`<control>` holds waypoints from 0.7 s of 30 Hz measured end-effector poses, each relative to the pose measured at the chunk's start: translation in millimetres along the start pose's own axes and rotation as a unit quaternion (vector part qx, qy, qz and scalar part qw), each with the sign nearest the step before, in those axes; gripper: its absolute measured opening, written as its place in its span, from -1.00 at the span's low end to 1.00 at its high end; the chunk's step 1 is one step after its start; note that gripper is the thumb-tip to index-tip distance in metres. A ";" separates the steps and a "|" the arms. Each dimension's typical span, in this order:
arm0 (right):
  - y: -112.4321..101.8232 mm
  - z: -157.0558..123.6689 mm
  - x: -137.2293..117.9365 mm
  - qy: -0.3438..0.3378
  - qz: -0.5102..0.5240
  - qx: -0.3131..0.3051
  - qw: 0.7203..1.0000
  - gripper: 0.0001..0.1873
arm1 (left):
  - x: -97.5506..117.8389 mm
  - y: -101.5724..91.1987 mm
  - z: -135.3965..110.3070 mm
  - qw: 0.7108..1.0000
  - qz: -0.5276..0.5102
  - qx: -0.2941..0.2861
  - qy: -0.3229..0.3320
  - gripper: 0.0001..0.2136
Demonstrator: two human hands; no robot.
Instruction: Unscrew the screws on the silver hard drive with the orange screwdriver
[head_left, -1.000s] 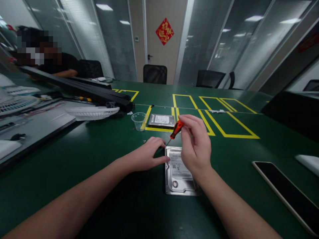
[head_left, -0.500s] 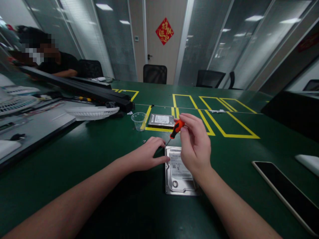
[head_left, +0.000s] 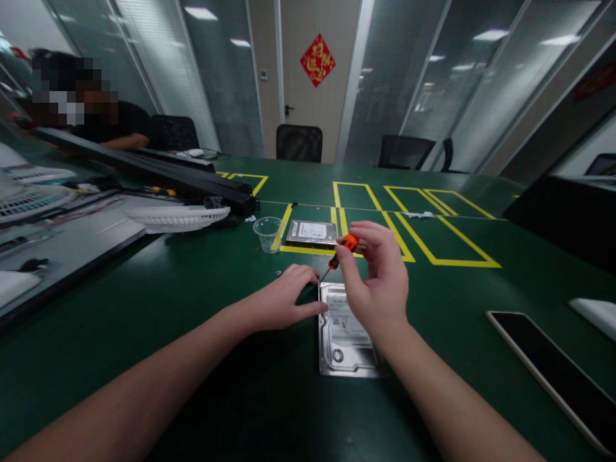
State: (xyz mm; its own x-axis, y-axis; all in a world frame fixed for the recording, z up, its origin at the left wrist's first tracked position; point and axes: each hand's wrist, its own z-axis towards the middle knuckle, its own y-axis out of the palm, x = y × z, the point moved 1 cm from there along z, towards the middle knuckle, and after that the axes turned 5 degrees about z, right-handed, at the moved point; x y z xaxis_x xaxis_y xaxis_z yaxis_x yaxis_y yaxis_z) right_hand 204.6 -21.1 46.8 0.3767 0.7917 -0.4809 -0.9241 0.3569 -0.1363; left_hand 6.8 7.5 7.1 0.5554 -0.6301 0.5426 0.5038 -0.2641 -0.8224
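Observation:
A silver hard drive (head_left: 344, 343) lies flat on the green table (head_left: 192, 308) in front of me. My left hand (head_left: 283, 298) rests on the table with its fingers pressed against the drive's far left corner. My right hand (head_left: 378, 279) is above the drive, fingers closed on the orange-handled screwdriver (head_left: 342, 249). The screwdriver's thin shaft slants down to the drive's far left corner. A tiny screw (head_left: 278, 273) lies on the table just left of my left hand.
A second hard drive (head_left: 312, 233) and a clear plastic cup (head_left: 268, 233) sit farther back by yellow tape lines. White fan grilles (head_left: 176, 218) and a long black bar (head_left: 144, 168) lie at left, where another person sits. A dark tablet (head_left: 553, 372) lies at right.
My right fingers have shifted on the screwdriver handle, thumb now lower on it, as in a twist. My left hand and the drive stay put.

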 end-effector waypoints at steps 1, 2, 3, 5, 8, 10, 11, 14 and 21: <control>-0.2 1.0 -1.1 -0.005 -0.007 -0.003 1.000 -0.72 | 0.0 0.1 0.0 1.000 0.001 -0.001 -0.001 -0.68; -0.5 2.0 -2.4 -0.010 -0.015 -0.006 1.000 -0.71 | 0.0 0.2 0.0 1.000 0.002 -0.002 -0.001 -0.68; -0.7 3.0 -3.9 -0.016 -0.023 -0.008 1.000 -0.71 | 0.2 0.2 0.0 1.000 0.004 -0.003 -0.001 -0.68; -1.1 4.3 -6.6 -0.022 -0.034 -0.011 0.999 -0.71 | 0.5 0.0 0.0 1.000 0.006 -0.002 -0.001 -0.68; -1.8 4.5 -8.6 -0.016 -0.032 -0.013 0.999 -0.69 | 1.3 -0.7 -0.1 1.000 0.005 0.000 -0.001 -0.68; -2.7 3.8 -8.9 -0.009 -0.030 -0.017 0.999 -0.67 | 1.9 -1.2 -0.1 1.000 0.003 0.002 -0.001 -0.68; -3.2 3.5 -8.8 -0.008 -0.031 -0.021 0.999 -0.65 | 2.2 -1.4 -0.1 1.000 0.003 0.002 0.000 -0.68; -4.7 2.9 -8.7 -0.012 -0.037 -0.026 0.999 -0.61 | 2.7 -1.7 -0.2 1.000 0.003 0.002 0.002 -0.69; -2.3 3.9 -7.3 -0.025 -0.046 -0.004 0.999 -0.74 | 1.2 -0.5 0.0 1.000 0.002 -0.001 -0.001 -0.67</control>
State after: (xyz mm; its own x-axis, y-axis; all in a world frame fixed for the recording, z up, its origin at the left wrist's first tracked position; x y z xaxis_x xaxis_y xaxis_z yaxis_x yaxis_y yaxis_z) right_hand 204.3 -25.7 54.0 0.4628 0.7791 -0.4229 -0.8858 0.4258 -0.1848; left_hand 7.2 6.9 8.1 0.5596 -0.6292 0.5393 0.4995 -0.2632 -0.8254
